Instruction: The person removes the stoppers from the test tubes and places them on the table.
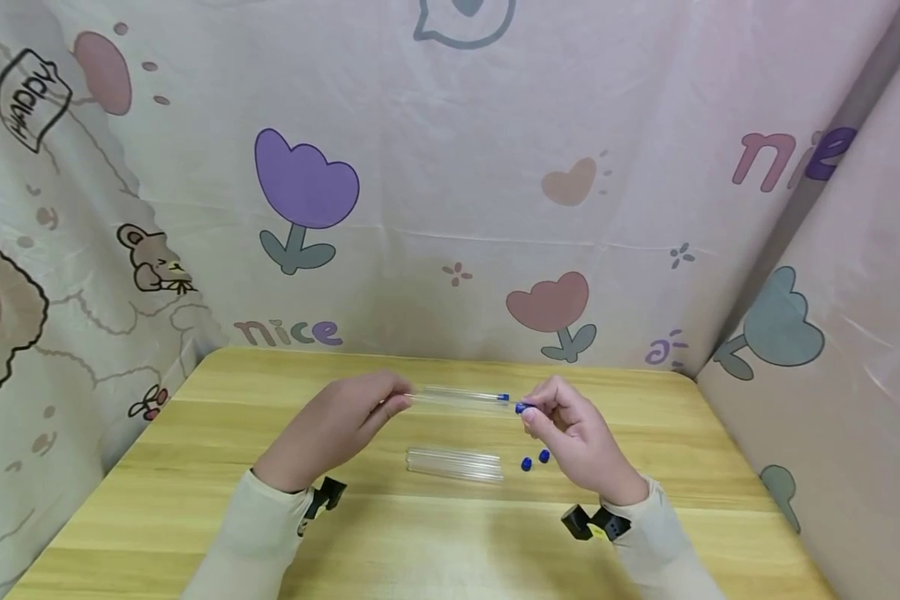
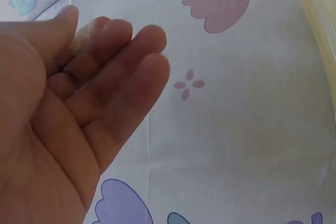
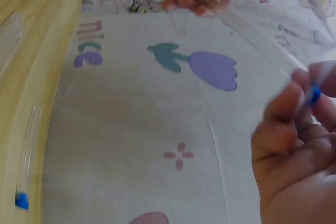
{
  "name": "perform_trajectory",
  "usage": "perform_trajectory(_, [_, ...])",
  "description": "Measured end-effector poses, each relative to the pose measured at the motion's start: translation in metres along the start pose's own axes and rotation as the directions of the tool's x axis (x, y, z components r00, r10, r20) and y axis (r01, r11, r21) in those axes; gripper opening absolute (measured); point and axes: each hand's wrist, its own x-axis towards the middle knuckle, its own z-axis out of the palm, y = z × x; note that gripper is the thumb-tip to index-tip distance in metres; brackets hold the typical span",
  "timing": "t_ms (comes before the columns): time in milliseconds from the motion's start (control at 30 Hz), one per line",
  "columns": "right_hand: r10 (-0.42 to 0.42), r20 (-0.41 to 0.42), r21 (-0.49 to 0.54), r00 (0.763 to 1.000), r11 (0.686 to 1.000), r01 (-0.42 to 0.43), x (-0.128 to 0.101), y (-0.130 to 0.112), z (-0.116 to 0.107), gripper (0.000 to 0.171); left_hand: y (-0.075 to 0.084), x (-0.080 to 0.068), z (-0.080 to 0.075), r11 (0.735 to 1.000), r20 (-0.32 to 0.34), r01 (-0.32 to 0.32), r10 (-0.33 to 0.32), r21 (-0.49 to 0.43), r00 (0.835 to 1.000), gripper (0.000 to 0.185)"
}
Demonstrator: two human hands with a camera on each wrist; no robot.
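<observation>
Between finger and thumb, my left hand [image 1: 337, 429] pinches one end of a clear plastic tube [image 3: 262, 40], raised above the table. At the tube's other end, my right hand [image 1: 573, 437] pinches a small blue cap [image 3: 314, 94]; the tube's end is right at the cap, partly hidden by fingertips. The left wrist view shows the left hand's other fingers loosely bent. Behind the held tube lies another clear tube [image 1: 461, 392] with a blue cap [image 1: 503, 397] on its right end. Two loose blue caps, one nearer [image 1: 527, 464] and one farther [image 1: 543, 456], lie below the right hand.
Several uncapped clear tubes [image 1: 453, 464] lie side by side on the wooden table [image 1: 435, 542], between the forearms. A printed cloth [image 1: 435, 167] hangs behind the table's back edge and along both sides. Each wrist wears a small black camera.
</observation>
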Motion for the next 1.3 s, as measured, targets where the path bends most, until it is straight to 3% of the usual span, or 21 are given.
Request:
perform_trajectory(100, [0.031,0.014,-0.008,0.999,1.0,-0.031,-0.0009,0.0005,-0.0003,0.017,0.0002,-0.0004,0.0013,0.999,0.059,0.033,-0.031,-0.026,0.998,0.021])
perform_trajectory(200, [0.047,0.008,-0.047,0.999,0.998,-0.047,-0.0011,0.0009,0.0005,0.02,0.0004,-0.0009,0.003,0.999,0.093,0.025,-0.021,-0.039,0.995,0.026])
perform_trajectory(400, [0.068,0.025,-0.11,0.997,0.992,-0.065,0.0004,0.0021,0.0009,0.026,-0.0011,-0.0009,0.0022,0.999,0.108,0.009,-0.006,-0.032,0.994,0.015])
perform_trajectory(633, [0.004,0.053,-0.157,0.999,0.988,0.004,0.003,0.0012,-0.0022,0.029,-0.0035,-0.0001,-0.0029,0.993,0.181,0.084,-0.068,-0.081,0.981,0.019])
perform_trajectory(767, [-0.075,0.051,-0.217,0.996,0.972,0.085,0.0035,0.0028,-0.0029,0.032,-0.0023,0.0007,-0.0036,0.989,0.237,0.105,-0.077,-0.107,0.968,0.025])
perform_trajectory(900, [-0.09,0.03,-0.271,0.996,0.958,0.095,0.0034,0.0027,-0.001,0.03,-0.0019,0.0007,-0.0038,0.989,0.241,0.115,-0.091,-0.088,0.966,0.027])
perform_trajectory(1000, [-0.041,0.021,-0.234,0.999,0.971,0.045,0.0038,0.0015,0.0005,0.028,-0.002,0.0007,-0.0039,0.99,0.233,0.117,-0.097,-0.074,0.968,0.027])
perform_trajectory(1200, [-0.003,0.056,-0.045,0.998,0.999,0.005,0.0039,0.0048,-0.002,0.027,-0.0029,0.0018,-0.005,0.987,0.264,0.118,-0.085,-0.111,0.961,0.024])
perform_trajectory(1300, [0.025,0.063,-0.029,0.998,0.999,-0.023,0.0034,0.0081,-0.0028,0.027,-0.0044,0.0033,-0.0043,0.986,0.279,0.114,-0.077,-0.12,0.957,0.023])
